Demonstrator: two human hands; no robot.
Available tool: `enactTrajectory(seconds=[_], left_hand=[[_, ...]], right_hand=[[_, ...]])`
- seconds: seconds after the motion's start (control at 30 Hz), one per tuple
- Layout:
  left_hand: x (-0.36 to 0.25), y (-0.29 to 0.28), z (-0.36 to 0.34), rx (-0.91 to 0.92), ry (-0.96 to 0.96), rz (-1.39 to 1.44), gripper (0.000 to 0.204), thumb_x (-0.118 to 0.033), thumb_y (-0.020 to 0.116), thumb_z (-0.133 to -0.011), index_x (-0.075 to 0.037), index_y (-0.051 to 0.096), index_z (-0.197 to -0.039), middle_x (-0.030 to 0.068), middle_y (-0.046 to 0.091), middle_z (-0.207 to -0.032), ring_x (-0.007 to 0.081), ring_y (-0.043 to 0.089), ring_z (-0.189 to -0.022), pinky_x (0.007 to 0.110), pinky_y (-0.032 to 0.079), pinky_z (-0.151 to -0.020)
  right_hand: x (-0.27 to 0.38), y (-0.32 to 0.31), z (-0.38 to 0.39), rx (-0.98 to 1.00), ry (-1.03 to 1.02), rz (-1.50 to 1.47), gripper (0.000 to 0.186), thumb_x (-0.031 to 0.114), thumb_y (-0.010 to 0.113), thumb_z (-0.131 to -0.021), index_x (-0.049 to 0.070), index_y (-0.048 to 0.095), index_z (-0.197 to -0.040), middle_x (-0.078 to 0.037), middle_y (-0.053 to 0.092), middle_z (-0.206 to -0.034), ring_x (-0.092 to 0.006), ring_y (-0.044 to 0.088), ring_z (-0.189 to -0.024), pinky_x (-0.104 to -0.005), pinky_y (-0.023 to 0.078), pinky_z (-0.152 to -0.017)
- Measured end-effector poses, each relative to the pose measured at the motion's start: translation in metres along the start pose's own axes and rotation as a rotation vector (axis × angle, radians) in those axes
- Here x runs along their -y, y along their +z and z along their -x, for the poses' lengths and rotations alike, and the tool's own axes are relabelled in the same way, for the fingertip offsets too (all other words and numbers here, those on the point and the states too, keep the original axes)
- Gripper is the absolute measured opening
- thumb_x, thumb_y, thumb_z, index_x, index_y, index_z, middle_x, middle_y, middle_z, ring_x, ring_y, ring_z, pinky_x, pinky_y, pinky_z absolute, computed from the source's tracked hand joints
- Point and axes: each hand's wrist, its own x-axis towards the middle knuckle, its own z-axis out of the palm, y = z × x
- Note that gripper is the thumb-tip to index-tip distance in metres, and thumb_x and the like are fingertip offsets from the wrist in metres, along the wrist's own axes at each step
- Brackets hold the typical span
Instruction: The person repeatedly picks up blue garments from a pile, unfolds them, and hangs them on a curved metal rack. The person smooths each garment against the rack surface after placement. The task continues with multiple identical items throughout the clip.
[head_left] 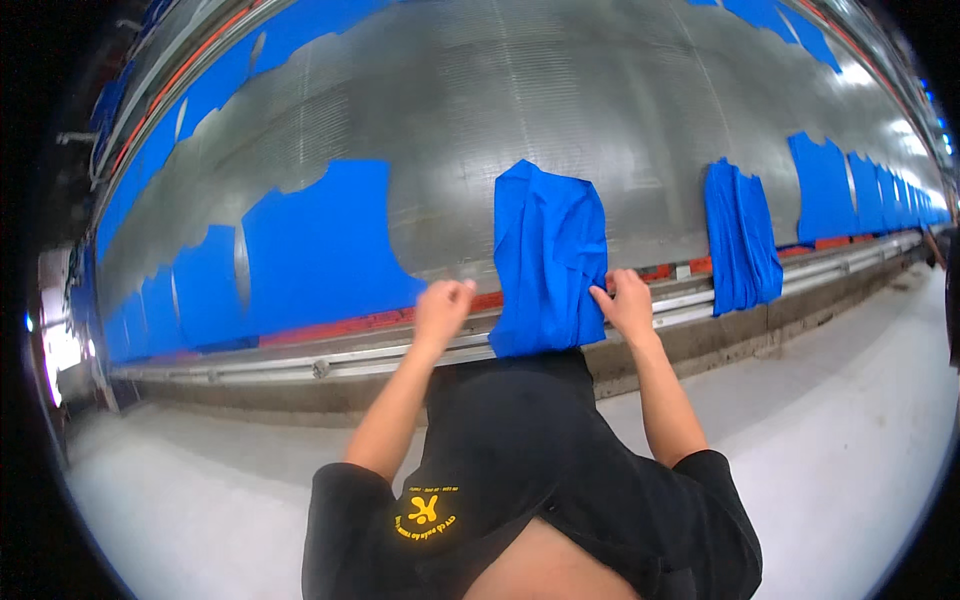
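Observation:
A creased, bunched piece of blue fabric (548, 255) hangs at the centre against the lower edge of a grey metal surface (450, 130). My right hand (625, 300) pinches its right edge. To the left of this piece, my left hand (447, 305) is raised with fingers loosely curled and slightly apart, seemingly holding nothing, slightly blurred. Just beyond it lies a flat blue cut panel (320, 250) with a curved edge. Another folded blue piece (740, 240) hangs over the edge to the right.
Rows of flat blue panels (820, 190) run along both sides and the far edge of the long surface. Metal rails (250, 360) and a concrete ledge (630, 365) run along its front. A pale floor (800, 390) shows below. Bright light enters at the far left.

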Motion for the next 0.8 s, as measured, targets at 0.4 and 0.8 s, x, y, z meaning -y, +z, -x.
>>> enactTrajectory(seconds=[0.4,0.8], left_hand=[[-0.007,0.091,0.022,0.201,-0.706,1.739,0.034,-0.024,0.054,-0.101,-0.002,0.064,-0.126,0.0128,0.07,-0.122,0.0261,0.065,-0.112,0.04,0.05,-0.1],[-0.05,0.013,0.035,0.029,-0.531,1.489,0.026,-0.019,0.063,-0.1,0.0,0.062,-0.117,0.0097,0.069,-0.114,0.0182,0.066,-0.103,0.035,0.054,-0.09]], right_hand=[[-0.066,-0.05,-0.039,0.324,0.661,-1.725,0.044,0.031,0.06,-0.103,-0.001,0.057,-0.132,-0.015,0.065,-0.13,-0.0261,0.063,-0.118,-0.0436,0.049,-0.104],[-0.096,-0.08,-0.016,0.36,0.759,-1.651,0.054,0.031,0.063,-0.101,-0.005,0.052,-0.14,-0.017,0.063,-0.137,-0.0281,0.063,-0.121,-0.0446,0.048,-0.107]])
